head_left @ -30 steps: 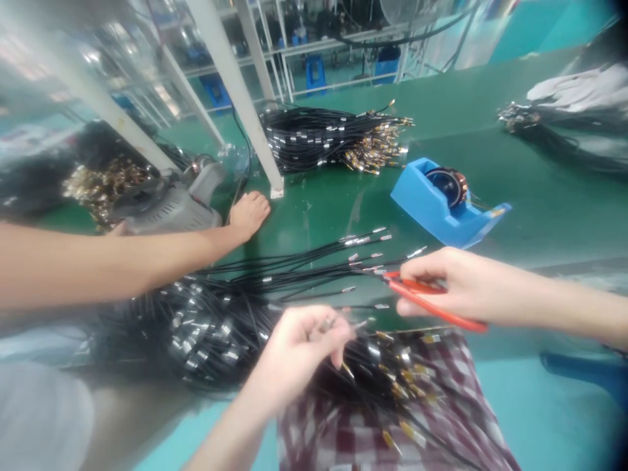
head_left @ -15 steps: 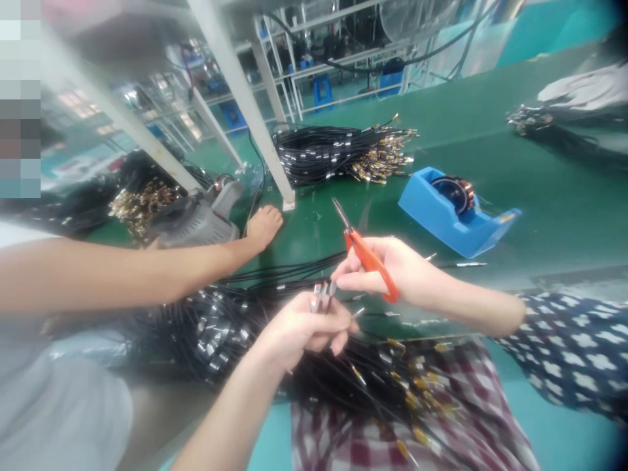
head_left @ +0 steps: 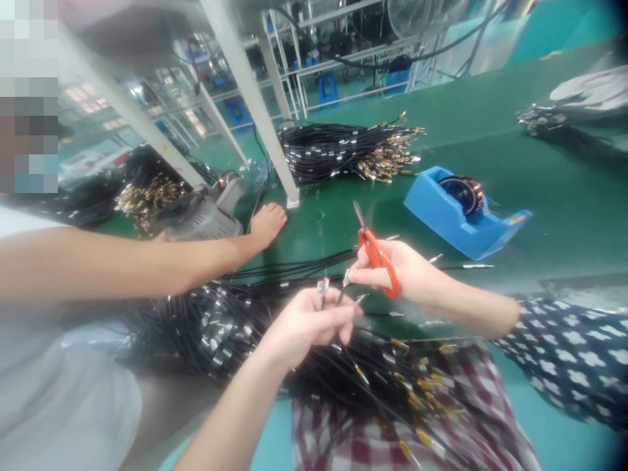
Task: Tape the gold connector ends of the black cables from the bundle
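Observation:
My left hand (head_left: 309, 322) is closed around the metal-tipped ends of a few thin black cables (head_left: 322, 289), held upright above my lap. My right hand (head_left: 402, 269) grips orange-handled snips (head_left: 373, 252), blades pointing up and away, while its fingertips pinch one cable end (head_left: 345, 280) just right of my left hand. A big heap of black cables with silver sleeves (head_left: 216, 320) lies under both hands and spills onto my checked lap (head_left: 392, 418), where gold connectors show.
Another person's bare arm (head_left: 122, 261) reaches across from the left, hand (head_left: 267, 222) resting on the green table (head_left: 540, 190) by a grey tool (head_left: 206, 212). A blue tape dispenser (head_left: 461, 209) sits to the right. More cable bundles (head_left: 343, 150) lie behind, beside white frame posts (head_left: 255, 111).
My right hand has swung the snips from lying flat at the right to pointing up, and moved left to meet my left hand, which has raised the cable ends slightly.

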`<state>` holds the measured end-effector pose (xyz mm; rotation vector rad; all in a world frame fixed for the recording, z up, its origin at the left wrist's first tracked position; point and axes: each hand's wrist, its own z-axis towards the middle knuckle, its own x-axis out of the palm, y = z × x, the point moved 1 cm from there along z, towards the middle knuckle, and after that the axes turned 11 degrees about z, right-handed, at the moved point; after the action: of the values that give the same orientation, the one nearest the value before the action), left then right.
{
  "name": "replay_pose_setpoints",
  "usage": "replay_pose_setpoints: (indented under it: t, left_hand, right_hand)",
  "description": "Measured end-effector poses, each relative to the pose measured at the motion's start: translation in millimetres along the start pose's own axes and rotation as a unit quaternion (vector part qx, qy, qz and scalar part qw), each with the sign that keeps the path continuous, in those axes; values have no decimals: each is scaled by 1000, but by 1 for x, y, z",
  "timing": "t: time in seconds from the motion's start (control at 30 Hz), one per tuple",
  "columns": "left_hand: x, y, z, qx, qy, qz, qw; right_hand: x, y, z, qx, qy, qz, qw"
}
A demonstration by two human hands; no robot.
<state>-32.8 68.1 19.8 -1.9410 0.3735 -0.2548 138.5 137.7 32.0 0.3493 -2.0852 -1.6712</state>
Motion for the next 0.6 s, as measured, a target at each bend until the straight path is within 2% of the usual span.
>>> replay_pose_setpoints:
  t: [0.17, 0.3, 0.37, 0.6]
  left_hand:
    - [1, -1, 9, -30, 17, 14, 999]
    - [0, 1, 16, -35, 27, 22, 999]
    - [0, 3, 18, -36, 31, 28, 998]
    - [2, 6, 15, -19, 14, 23, 999]
  right_hand:
    - [6, 12, 0, -91, 39, -15, 995]
    - [12, 12, 8, -59, 99, -45, 992]
    - [12, 9, 13, -43, 110, -27, 993]
    - [1, -2, 22, -16, 101, -6, 995]
